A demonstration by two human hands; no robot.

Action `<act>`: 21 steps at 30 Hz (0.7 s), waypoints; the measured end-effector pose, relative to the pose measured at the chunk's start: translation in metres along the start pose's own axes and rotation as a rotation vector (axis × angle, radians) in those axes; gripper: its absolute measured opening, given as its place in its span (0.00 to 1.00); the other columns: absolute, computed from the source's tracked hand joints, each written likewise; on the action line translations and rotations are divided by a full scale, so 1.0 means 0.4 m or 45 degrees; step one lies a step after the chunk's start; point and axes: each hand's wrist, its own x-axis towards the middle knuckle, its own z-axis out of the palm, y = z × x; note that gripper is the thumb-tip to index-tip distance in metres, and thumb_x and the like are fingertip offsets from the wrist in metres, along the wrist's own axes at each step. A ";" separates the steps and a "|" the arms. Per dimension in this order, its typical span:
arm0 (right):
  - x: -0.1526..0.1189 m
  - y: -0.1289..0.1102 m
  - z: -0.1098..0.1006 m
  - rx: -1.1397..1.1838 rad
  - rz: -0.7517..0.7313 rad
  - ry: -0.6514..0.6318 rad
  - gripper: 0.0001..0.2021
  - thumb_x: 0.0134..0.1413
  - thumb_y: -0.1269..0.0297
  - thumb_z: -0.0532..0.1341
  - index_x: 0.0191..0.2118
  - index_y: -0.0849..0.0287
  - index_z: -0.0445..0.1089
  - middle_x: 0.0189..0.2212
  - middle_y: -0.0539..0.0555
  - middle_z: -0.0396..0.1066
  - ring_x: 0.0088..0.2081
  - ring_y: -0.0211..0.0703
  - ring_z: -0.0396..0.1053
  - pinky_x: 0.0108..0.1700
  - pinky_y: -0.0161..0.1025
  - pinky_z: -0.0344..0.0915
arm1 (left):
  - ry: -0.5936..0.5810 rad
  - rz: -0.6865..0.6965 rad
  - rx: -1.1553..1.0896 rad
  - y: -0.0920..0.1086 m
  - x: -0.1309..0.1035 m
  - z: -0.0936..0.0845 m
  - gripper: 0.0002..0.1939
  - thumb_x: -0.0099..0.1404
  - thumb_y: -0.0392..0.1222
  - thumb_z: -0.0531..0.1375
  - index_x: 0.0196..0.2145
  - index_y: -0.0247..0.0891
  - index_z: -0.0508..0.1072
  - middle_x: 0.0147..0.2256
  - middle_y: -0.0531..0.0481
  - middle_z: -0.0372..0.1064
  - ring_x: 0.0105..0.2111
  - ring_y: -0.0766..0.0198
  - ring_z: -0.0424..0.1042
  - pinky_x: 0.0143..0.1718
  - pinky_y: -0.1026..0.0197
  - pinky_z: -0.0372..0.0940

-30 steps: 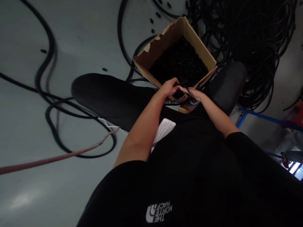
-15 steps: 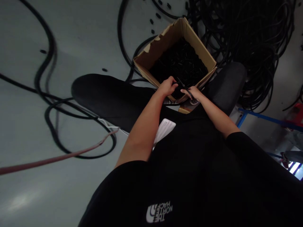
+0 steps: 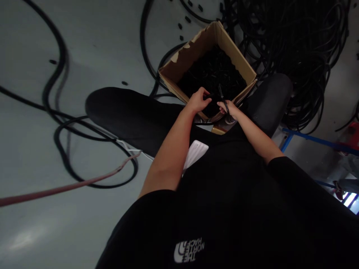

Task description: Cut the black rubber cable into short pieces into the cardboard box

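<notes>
Over the near edge of a cardboard box, my left hand pinches the end of a black tube, hard to make out against the dark contents. My right hand is wrapped round the handles of black-handled scissors. Their blades point away from me, over the box, a little apart from my left fingertips. Inside the box lies a heap of short black pieces. The box stands between my knees.
A large tangle of black tubing lies at the far right. More black tubing loops over the floor at left, with a reddish hose. Small black pieces lie scattered. A blue frame stands right; a person's shoe shows.
The scissors have swung so their blades point further away from me, apart from my left hand. My right hand has turned slightly; my left hand has barely moved.
</notes>
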 end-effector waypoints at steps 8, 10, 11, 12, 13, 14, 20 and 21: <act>-0.062 -0.056 -0.002 0.048 -0.129 0.144 0.16 0.81 0.72 0.77 0.40 0.54 0.74 0.24 0.43 0.71 0.30 0.39 0.69 0.34 0.32 0.65 | -0.177 0.126 0.001 0.030 -0.018 0.046 0.15 0.74 0.43 0.72 0.57 0.42 0.84 0.58 0.37 0.90 0.64 0.37 0.87 0.70 0.42 0.79; -0.040 -0.051 -0.013 0.101 -0.135 0.211 0.14 0.83 0.72 0.74 0.41 0.54 0.74 0.24 0.43 0.72 0.30 0.39 0.70 0.34 0.31 0.65 | -0.166 0.088 0.066 0.016 -0.011 0.034 0.15 0.76 0.46 0.73 0.57 0.43 0.84 0.55 0.37 0.90 0.63 0.34 0.88 0.68 0.41 0.79; -0.024 -0.048 -0.021 0.162 -0.155 0.270 0.13 0.83 0.72 0.74 0.42 0.53 0.74 0.25 0.43 0.72 0.31 0.39 0.71 0.35 0.31 0.67 | -0.154 0.059 0.109 0.004 -0.006 0.024 0.14 0.76 0.49 0.74 0.55 0.44 0.84 0.52 0.38 0.90 0.61 0.34 0.88 0.65 0.42 0.79; -0.006 -0.045 -0.031 0.244 -0.181 0.343 0.12 0.83 0.71 0.74 0.43 0.53 0.74 0.26 0.43 0.72 0.31 0.39 0.73 0.36 0.31 0.69 | -0.137 0.032 0.144 -0.011 0.000 0.011 0.13 0.76 0.51 0.75 0.52 0.45 0.83 0.48 0.39 0.89 0.58 0.34 0.88 0.62 0.44 0.79; 0.013 -0.042 -0.042 0.338 -0.211 0.425 0.12 0.83 0.69 0.75 0.45 0.52 0.74 0.27 0.43 0.72 0.32 0.40 0.74 0.37 0.32 0.71 | -0.120 0.018 0.158 -0.026 0.005 -0.001 0.12 0.76 0.53 0.76 0.48 0.45 0.82 0.43 0.41 0.87 0.54 0.36 0.88 0.59 0.46 0.78; 0.032 -0.040 -0.053 0.432 -0.238 0.504 0.11 0.82 0.67 0.75 0.45 0.51 0.74 0.27 0.42 0.71 0.31 0.41 0.74 0.36 0.33 0.72 | -0.109 0.017 0.136 -0.042 0.009 -0.011 0.14 0.76 0.54 0.76 0.43 0.45 0.80 0.38 0.44 0.84 0.49 0.40 0.87 0.54 0.49 0.78; 0.086 -0.015 -0.067 0.600 -0.289 0.449 0.18 0.81 0.60 0.78 0.40 0.52 0.71 0.30 0.45 0.75 0.29 0.36 0.72 0.36 0.32 0.74 | -0.110 0.085 -0.654 -0.069 0.024 -0.014 0.29 0.85 0.65 0.75 0.35 0.45 0.70 0.25 0.54 0.71 0.26 0.60 0.71 0.34 0.59 0.67; 0.085 -0.005 -0.057 0.554 -0.286 0.333 0.18 0.78 0.60 0.80 0.40 0.53 0.71 0.31 0.46 0.78 0.30 0.36 0.73 0.37 0.32 0.75 | -0.069 0.069 -0.787 -0.063 0.027 -0.010 0.31 0.86 0.66 0.75 0.35 0.45 0.69 0.24 0.54 0.71 0.25 0.61 0.70 0.33 0.60 0.67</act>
